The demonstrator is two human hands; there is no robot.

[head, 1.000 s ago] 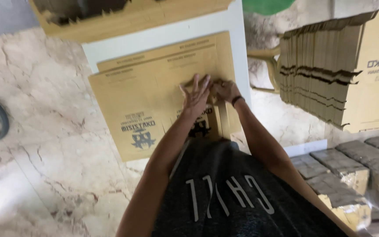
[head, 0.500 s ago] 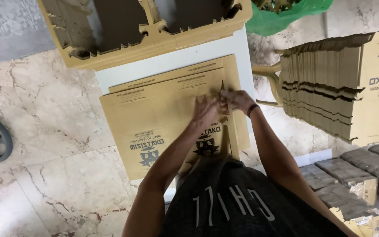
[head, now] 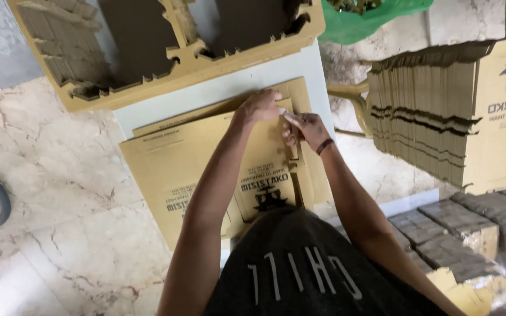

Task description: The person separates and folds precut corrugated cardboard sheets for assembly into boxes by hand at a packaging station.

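A flat yellow-brown printed cardboard sheet (head: 177,169) lies on a white table (head: 218,93) in front of me. My left hand (head: 259,106) presses down on the far right corner of the sheet, fingers curled over a folded flap. My right hand (head: 303,129) sits just beside it, fingertips pinching a narrow flap of the same sheet. A dark band is around my right wrist. My dark shirt with pale letters fills the bottom of the view.
A die-cut cardboard frame with cut-out holes (head: 165,47) rests at the table's far side. A tall stack of flat cardboard blanks (head: 440,117) stands at right, bundles of folded pieces (head: 458,222) below it. A green plastic bag (head: 370,17) lies beyond. Marble floor (head: 48,175) at left.
Both hands have moved up the sheet toward its far right corner, and my head has tilted so more of the cut-out frame shows at the top.
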